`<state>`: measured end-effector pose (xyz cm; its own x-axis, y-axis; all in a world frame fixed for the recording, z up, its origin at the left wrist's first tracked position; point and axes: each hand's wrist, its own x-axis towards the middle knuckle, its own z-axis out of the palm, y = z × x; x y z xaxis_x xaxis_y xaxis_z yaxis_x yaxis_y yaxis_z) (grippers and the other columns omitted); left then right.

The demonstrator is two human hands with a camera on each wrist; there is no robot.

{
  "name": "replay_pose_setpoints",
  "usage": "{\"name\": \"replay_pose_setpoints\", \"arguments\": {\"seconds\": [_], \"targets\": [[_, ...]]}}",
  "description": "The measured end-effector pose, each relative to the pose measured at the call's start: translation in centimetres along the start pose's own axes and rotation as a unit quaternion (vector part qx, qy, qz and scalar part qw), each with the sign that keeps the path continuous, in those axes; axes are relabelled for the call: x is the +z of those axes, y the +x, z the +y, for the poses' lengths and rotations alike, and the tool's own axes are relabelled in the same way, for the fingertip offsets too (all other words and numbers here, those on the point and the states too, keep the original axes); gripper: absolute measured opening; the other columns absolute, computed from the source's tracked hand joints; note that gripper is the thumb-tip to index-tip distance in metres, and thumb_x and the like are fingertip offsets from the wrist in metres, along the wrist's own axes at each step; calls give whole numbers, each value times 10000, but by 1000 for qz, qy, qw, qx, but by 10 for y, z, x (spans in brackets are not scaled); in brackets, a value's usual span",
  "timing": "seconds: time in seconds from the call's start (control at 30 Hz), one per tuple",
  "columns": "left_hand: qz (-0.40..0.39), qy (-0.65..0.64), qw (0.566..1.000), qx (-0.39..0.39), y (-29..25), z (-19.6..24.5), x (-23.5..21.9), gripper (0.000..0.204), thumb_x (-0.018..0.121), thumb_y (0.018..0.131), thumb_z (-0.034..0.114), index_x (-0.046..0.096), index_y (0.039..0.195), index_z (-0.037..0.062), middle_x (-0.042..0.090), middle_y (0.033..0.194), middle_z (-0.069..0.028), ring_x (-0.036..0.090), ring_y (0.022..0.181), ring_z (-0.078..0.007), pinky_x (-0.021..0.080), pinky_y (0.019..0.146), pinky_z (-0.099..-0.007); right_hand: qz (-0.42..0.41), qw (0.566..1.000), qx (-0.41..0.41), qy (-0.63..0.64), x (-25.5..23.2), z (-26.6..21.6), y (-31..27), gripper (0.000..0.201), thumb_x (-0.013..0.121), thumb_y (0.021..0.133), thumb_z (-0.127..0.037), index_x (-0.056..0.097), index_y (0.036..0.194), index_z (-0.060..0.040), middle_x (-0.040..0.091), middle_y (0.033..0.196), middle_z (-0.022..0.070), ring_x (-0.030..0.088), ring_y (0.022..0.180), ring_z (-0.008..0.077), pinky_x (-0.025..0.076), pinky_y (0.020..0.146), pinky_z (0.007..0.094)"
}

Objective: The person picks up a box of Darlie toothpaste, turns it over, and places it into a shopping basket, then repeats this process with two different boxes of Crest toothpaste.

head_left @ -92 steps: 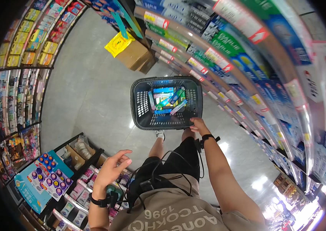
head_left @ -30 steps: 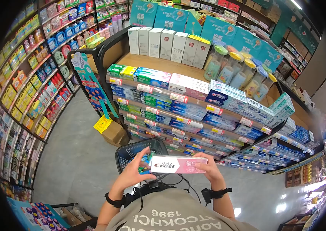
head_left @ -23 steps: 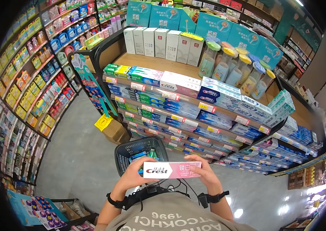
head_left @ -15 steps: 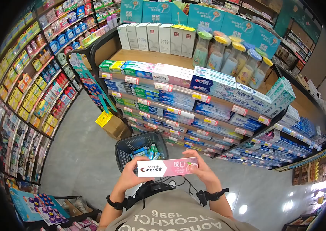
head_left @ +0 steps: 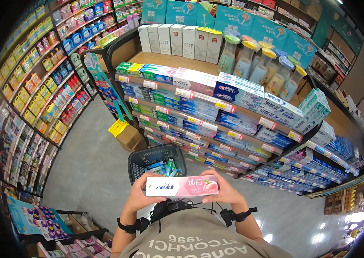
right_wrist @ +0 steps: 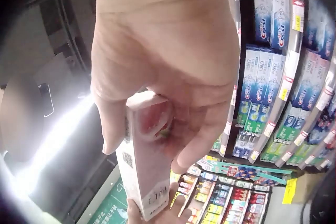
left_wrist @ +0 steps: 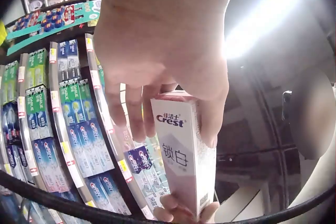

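A white and pink Crest toothpaste box [head_left: 182, 186] lies level in front of my chest, its printed front facing up. My left hand [head_left: 141, 193] grips the white end; in the left wrist view the thumb is on one side and fingers [left_wrist: 137, 113] on the other. At the pink end, by the peach picture, my right hand [head_left: 227, 191] holds the box between thumb and fingers [right_wrist: 202, 137]. Beyond the box stands a black shopping basket [head_left: 137, 165] holding several blue and green boxes [head_left: 169, 167].
Shelves of toothpaste boxes [head_left: 201, 116] rise just ahead. On the unit's top stand white boxes [head_left: 176, 39] and lidded bottles [head_left: 245, 60]. A brown carton [head_left: 131, 136] with a yellow bag [head_left: 117, 127] sits left of the basket. Another stocked shelf [head_left: 35, 94] curves along the left.
My right hand earlier held the basket's rim, with the left hand free. Now the basket stands down and both hands hold the toothpaste box, which has shifted slightly left and levelled.
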<state>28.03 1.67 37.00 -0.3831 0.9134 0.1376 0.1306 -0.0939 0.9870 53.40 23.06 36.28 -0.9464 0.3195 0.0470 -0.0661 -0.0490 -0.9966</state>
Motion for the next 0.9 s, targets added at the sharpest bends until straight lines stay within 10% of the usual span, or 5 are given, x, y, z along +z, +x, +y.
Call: {"name": "replay_pose_setpoints", "arguments": {"seconds": [0.9], "targets": [[19, -20, 997, -79, -25, -3, -3, 601, 991, 641, 183, 649, 1113, 39, 700, 1042, -28, 637, 986, -108, 493, 918, -291, 14, 999, 40, 21, 12, 0, -1, 613, 917, 783, -118, 571, 1284, -46, 651, 1175, 22, 586, 1121, 105, 480, 997, 310]]}}
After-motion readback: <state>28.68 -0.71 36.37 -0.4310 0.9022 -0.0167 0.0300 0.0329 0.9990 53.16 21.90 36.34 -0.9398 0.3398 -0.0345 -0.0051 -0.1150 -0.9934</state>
